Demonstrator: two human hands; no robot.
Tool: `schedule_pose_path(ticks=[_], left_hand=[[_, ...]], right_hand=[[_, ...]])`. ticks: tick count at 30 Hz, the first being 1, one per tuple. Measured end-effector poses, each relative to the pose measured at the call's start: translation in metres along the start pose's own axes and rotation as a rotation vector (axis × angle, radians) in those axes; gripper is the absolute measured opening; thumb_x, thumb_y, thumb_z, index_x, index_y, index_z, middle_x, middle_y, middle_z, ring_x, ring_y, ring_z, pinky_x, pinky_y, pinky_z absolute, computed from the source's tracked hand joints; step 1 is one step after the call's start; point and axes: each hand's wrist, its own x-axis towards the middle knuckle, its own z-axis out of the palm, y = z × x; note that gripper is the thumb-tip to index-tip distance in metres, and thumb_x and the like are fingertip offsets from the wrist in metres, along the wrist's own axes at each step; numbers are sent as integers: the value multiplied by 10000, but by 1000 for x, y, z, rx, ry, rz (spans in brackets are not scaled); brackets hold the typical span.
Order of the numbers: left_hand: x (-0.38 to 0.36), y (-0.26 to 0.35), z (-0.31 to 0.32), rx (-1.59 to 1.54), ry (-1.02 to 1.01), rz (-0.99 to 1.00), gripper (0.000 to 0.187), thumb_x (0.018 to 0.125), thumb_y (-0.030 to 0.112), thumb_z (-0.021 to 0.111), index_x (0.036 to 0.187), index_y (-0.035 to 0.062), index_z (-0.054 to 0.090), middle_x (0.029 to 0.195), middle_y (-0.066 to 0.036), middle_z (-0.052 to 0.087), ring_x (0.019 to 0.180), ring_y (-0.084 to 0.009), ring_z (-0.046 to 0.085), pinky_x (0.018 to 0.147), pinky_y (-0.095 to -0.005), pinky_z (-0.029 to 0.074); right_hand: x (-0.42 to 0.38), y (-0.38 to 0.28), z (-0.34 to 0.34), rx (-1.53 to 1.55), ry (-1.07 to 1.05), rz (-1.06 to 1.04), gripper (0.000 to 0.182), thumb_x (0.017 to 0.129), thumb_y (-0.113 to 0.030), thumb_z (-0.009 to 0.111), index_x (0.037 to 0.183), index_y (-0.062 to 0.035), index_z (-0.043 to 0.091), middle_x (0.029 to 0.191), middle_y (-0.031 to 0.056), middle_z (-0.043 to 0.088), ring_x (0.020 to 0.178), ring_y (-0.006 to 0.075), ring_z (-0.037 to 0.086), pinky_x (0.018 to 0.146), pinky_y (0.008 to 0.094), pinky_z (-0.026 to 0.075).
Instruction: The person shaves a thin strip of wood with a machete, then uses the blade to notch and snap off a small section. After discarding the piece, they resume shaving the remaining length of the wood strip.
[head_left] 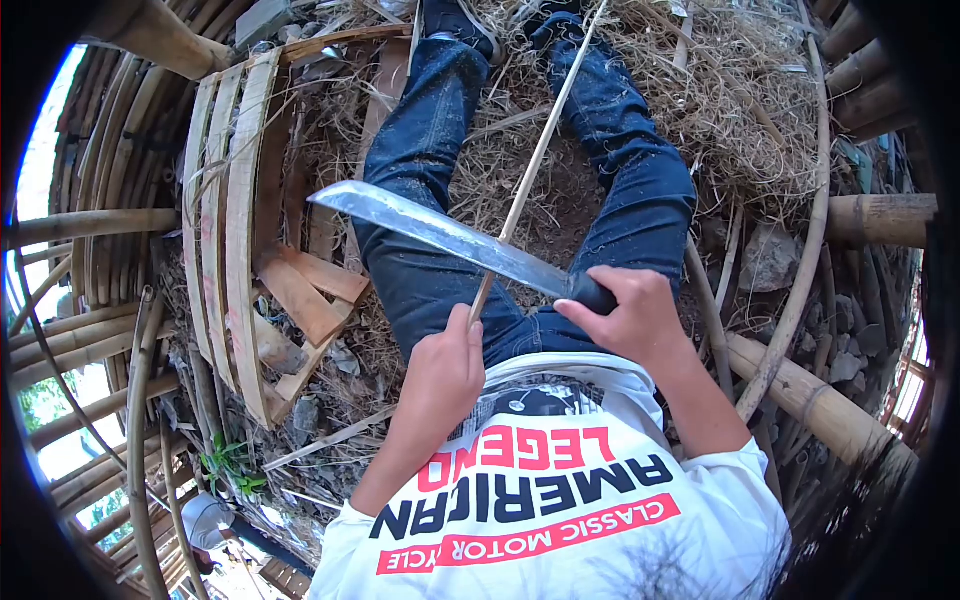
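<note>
My right hand [630,315] is closed around the black handle of a large knife [440,232]. The blade points left and crosses over a thin bamboo strip [545,140], just beyond my left hand. Blade and strip appear to touch at the crossing. My left hand [445,365] grips the strip's near end at my lap, thumb and fingers pressed together. From there the strip runs away between my legs, past the top edge of the view.
A slatted wooden crate [240,220] lies at the left, with wood pieces [305,290] beside it. Fibre shavings [740,110] cover the ground at upper right. Thick bamboo poles [820,395] and stones [770,258] are at the right. Another person [208,520] is at lower left.
</note>
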Motion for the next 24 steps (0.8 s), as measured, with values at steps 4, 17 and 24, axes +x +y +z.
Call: schedule_pose_path(ticks=[4, 17, 24], left_hand=[[1, 8, 5, -31, 1, 24, 154, 1012, 154, 441, 978, 11, 486, 622, -261, 540, 649, -479, 568, 556, -537, 386], [4, 9, 10, -33, -8, 46, 150, 1007, 145, 452, 947, 9, 478, 616, -260, 531, 626, -472, 559, 548, -533, 380], [1, -11, -6, 31, 48, -14, 130, 998, 144, 459, 952, 25, 482, 632, -269, 557, 643, -481, 574, 566, -566, 399]], right_hand=[[-6, -4, 10, 38, 36, -62, 438, 742, -495, 779, 732, -70, 671, 616, 111, 639, 553, 304, 650, 511, 381, 503], [-4, 3, 13, 55, 37, 23, 481, 751, -547, 759, 731, -72, 686, 619, 116, 641, 569, 302, 658, 538, 385, 514], [17, 42, -4, -47, 79, 137, 519, 761, -554, 750, 640, -61, 643, 572, 130, 619, 529, 307, 636, 508, 389, 493]])
